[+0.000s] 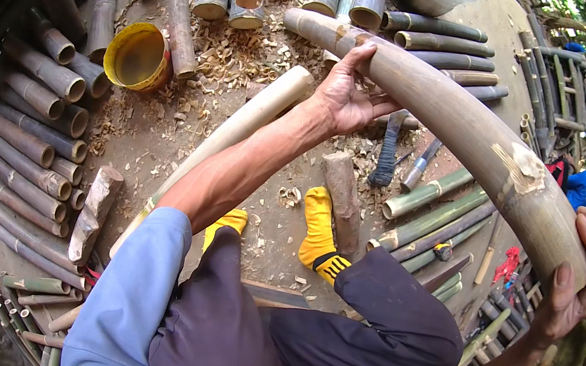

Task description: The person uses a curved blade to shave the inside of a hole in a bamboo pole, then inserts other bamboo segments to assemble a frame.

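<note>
Your light-blue cloth left sleeve (129,291) runs off the lower edge; dark trousers (218,331) partly hide one of two yellow socks (318,221). One thick, grey-brown bamboo pole (461,121) slants from upper centre to right, pinched by your left hand (346,94), which it partly obscures, and clasped at its lower end by your right hand (570,294).

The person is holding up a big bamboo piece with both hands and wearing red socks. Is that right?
Not quite: the socks are yellow, not red, as the head view shows. The left hand and right hand are indeed holding up the big bamboo piece.
</note>
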